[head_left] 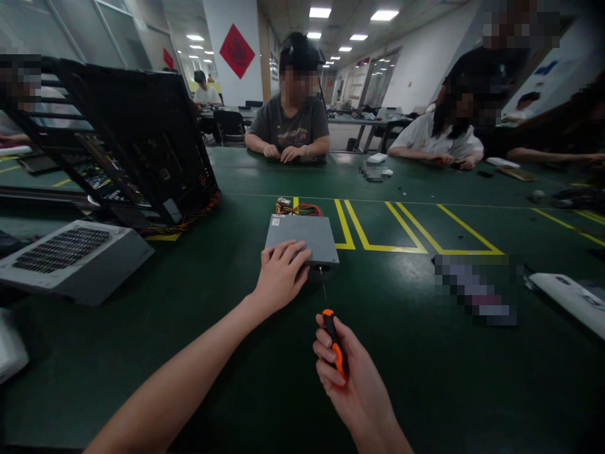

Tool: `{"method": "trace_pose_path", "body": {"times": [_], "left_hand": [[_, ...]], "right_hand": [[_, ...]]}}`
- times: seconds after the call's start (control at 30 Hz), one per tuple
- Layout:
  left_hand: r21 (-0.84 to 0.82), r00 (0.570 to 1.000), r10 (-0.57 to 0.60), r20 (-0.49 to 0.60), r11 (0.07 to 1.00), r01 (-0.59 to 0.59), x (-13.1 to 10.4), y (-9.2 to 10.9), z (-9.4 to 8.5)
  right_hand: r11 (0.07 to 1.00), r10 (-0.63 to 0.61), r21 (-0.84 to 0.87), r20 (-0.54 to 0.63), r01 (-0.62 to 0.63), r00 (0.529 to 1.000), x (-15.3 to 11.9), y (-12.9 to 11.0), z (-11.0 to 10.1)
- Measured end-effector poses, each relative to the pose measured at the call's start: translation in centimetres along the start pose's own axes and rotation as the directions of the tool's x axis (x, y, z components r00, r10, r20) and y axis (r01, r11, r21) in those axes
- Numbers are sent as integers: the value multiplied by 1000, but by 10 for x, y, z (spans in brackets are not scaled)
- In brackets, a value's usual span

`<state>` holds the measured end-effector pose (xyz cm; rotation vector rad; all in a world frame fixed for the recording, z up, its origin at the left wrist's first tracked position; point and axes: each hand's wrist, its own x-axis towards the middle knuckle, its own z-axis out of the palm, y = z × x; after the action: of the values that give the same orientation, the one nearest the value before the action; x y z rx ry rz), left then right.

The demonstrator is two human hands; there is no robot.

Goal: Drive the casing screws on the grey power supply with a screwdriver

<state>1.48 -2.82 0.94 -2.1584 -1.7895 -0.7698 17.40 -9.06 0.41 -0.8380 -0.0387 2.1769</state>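
Note:
A grey metal computer power supply [307, 234] lies flat on the green table, its bundle of coloured cables [300, 208] at the far side. My left hand [281, 272] holds it at the near left edge, fingers over the top and thumb low at the near face. Closed round an orange and black screwdriver [336, 347] is my right hand [347, 372]. The thin shaft points away from me, its tip close to the power supply's near face; I cannot tell whether it touches.
An open black computer case [155, 145] stands at left, behind a grey unit with a mesh grille [80, 252]. Yellow tape [387, 248] marks the table. At right lie a blurred-out object [475, 290] and a white device [571, 299]. Several people sit opposite.

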Motion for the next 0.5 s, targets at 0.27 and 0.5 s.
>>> {"method": "trace_pose_path", "body": {"times": [0.27,0.5], "left_hand": [[-146,966,144,214,983,-114,9,7,-42],[-53,788,286,545,950,-308,-4,16,-24]], "right_hand": [[995,-69,77,11,68,998,-14,-11,-26],[996,-75,51,-21,76,997,-12,-9,-36]]}}
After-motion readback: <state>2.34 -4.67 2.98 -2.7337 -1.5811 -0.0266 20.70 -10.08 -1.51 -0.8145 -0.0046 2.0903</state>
